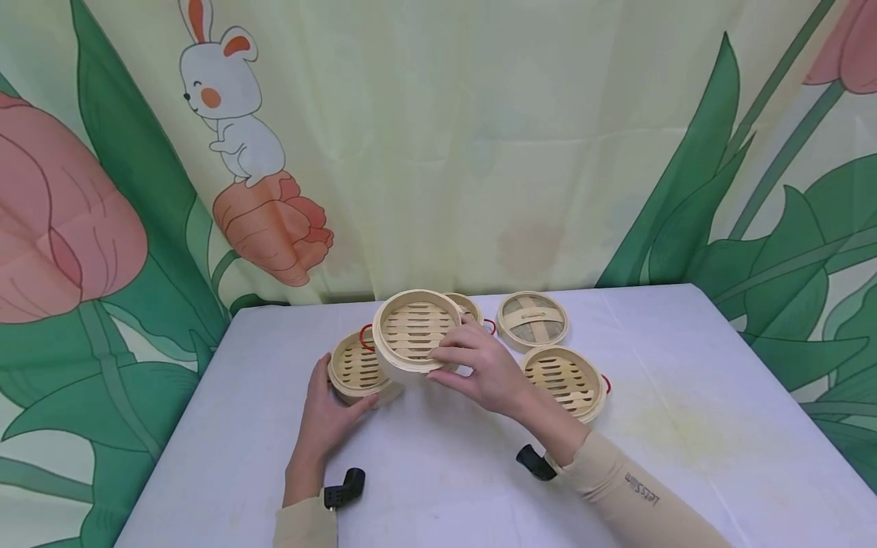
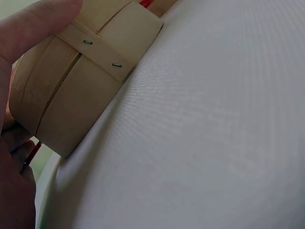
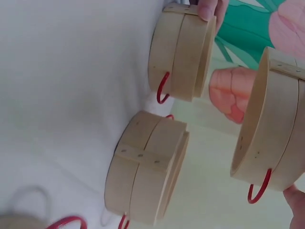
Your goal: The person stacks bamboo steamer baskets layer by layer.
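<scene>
My right hand (image 1: 483, 367) grips the near right rim of a round bamboo steamer basket (image 1: 414, 332), raised above the table. It has a slatted floor and red loop handles; its side wall (image 3: 279, 126) shows in the right wrist view. To the left, my left hand (image 1: 330, 417) holds a second bamboo steamer basket (image 1: 358, 365) on the table, thumb at the front and fingers round the left side. In the left wrist view this second basket's stapled wall (image 2: 90, 81) meets the white cloth. The raised basket partly overlaps it in the head view.
Behind the raised basket, a third slatted basket (image 1: 467, 306) is partly hidden. A steamer lid (image 1: 533, 320) with a woven strap lies at the back, and another slatted basket (image 1: 563, 383) sits at right, partly behind my right forearm. A patterned curtain (image 1: 445, 152) hangs behind the white table (image 1: 685, 426).
</scene>
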The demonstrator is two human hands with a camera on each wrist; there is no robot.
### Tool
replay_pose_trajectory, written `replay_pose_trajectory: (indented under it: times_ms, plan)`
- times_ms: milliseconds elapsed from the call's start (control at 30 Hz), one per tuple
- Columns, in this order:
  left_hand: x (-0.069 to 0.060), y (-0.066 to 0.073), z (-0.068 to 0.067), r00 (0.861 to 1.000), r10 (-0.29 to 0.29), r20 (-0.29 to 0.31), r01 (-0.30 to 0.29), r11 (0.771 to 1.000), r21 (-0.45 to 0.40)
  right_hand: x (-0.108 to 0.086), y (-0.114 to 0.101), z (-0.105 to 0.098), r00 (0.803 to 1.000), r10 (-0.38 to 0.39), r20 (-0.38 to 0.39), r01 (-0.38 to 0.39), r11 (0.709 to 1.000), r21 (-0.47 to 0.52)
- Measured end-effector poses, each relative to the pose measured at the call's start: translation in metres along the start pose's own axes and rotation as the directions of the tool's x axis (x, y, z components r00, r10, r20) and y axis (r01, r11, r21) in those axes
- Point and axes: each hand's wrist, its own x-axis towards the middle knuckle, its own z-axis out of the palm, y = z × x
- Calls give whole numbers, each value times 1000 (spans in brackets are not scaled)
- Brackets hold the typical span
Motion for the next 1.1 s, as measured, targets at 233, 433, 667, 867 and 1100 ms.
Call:
replay_pose_trajectory:
  times_ms: [233,433,667,867,1100]
  plan:
    - [-1,1,0,1000,-12,2,12,1000,-16,11,6,19,999,53,3,-53,999,-7]
    - [0,0,0,1000,0,-2,0,1000,-26,17,11,34,999,50,-1,-50,999,-22]
    - [1,-3,1,999,30,-15,-31,998,-50,26,12,53,1000,16,20,-16,999,-30]
    - [0,-4,2,999,34,-23,-36,997,-68,30,13,69,999,3,48,-1,999,-37]
    - [1,-5,3,999,21,-35,-24,996,-81,32,11,81,996,-25,84,30,998,-59]
